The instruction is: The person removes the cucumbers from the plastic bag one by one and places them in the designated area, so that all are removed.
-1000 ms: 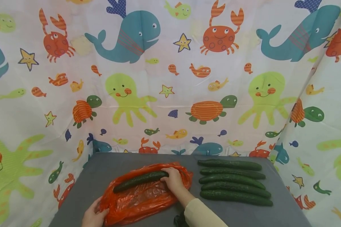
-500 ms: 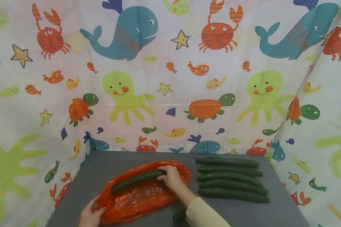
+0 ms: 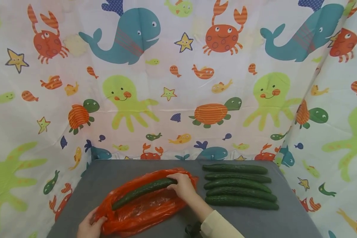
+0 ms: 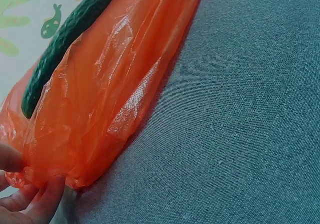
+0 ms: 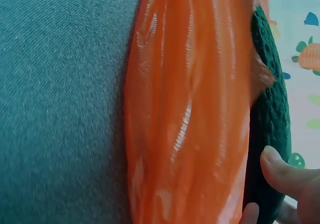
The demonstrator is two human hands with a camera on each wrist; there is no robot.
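Observation:
An orange-red plastic bag (image 3: 151, 216) lies spread on the grey table, its opening facing up. Along its far side a dark green cucumber (image 3: 142, 192) slants within the opening. My right hand (image 3: 182, 188) grips this cucumber near its right end; in the right wrist view the thumb (image 5: 282, 176) presses on its bumpy skin. At the bag's left end my left hand (image 3: 90, 224) pinches the plastic, which bunches between thumb and fingers in the left wrist view. The bag's inside is partly hidden by its folds.
Several cucumbers (image 3: 241, 191) lie in a row to the right of the bag on the grey tabletop (image 3: 291, 218). A dark object (image 3: 193, 228) sits by the right sleeve, partly hidden. A sea-animal-printed curtain (image 3: 178, 99) encloses the back and sides.
The cucumber's left end has shifted toward the bag's left end, and its right end sits slightly higher. Both hands keep their holds. The whole head view has drifted a little.

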